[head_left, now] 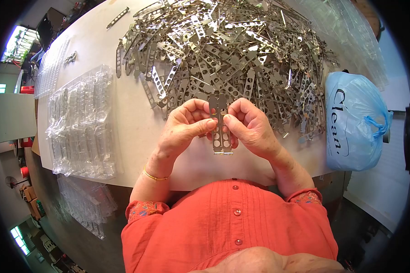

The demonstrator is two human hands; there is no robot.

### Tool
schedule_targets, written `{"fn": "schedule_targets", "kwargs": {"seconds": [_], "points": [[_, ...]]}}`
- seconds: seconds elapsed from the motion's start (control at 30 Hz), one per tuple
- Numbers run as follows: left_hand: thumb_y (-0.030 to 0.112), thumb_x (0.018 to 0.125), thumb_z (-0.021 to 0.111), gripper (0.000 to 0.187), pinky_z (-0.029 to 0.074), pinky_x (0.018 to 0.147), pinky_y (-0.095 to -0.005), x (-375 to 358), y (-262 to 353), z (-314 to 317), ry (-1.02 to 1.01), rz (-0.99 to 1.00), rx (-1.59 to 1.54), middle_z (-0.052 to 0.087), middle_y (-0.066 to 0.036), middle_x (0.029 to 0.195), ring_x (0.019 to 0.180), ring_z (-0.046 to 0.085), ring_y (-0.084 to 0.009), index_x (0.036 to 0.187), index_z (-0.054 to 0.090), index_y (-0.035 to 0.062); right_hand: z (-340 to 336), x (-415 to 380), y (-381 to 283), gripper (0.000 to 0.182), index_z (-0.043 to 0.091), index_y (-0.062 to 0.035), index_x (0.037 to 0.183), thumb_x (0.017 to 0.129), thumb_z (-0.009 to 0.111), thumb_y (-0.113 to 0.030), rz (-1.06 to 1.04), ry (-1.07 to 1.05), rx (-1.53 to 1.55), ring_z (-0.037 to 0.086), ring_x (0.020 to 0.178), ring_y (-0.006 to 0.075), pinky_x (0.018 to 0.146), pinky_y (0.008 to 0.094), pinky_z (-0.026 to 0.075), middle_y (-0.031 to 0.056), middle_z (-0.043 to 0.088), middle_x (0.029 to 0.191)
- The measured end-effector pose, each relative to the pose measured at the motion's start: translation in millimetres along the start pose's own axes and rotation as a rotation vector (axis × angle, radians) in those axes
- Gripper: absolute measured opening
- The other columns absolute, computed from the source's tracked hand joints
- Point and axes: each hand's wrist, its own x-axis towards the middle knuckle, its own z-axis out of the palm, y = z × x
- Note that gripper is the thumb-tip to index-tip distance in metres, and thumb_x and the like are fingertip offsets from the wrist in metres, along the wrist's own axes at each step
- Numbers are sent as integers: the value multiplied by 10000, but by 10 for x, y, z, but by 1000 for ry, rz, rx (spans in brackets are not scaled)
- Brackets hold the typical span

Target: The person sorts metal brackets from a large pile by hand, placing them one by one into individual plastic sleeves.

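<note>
Left hand point(184, 125) and right hand point(253, 127) both pinching two metal strips point(220, 129) (perforated, side by side) upright above the table point(132, 118), near a heap of strips point(232, 54).

Left hand point(184, 125) and right hand point(250, 127) pinching perforated metal strips point(221, 129) upright, heap of strips point(232, 50) behind, blue bag point(353, 123) right
</note>
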Motion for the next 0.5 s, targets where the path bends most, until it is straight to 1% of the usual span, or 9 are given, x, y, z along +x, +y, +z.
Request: {"fn": "schedule_targets", "kwargs": {"seconds": [0.27,0.37,0.43,0.5], "points": [[73,886,753,271,542,661,-247,-1,-8,-6,-3,-1,5,697,-51,935,773,659,-108,1101,593,25,6,-2,-19,105,499,-58,988,1003,574,-129,10,-8,8,589,598,62,508,219,499,26,605,802],[75,878,763,285,554,649,-273,0,-13,-4,-2,3,-2,696,-42,939,800,672,-118,1101,591,26,1,-3,-15,104,498,-58,988,1004,573,-128,8,-13,0,593,604,64,512,219,501,26,605,804],[92,885,758,262,545,662,-252,-5,5,13,15,-7,12,690,-42,913,759,657,-110,1082,596,33,6,1,-9,100,499,-55,980,1002,572,-120,0,-3,-1,586,606,61,508,222,496,26,604,806],[102,893,752,240,545,655,-257,-6,11,-2,8,4,9,698,-51,919,749,656,-111,1062,594,39,5,6,20,96,501,-54,975,1000,571,-115,-27,1,7,579,604,57,504,221,488,26,605,806]]}}
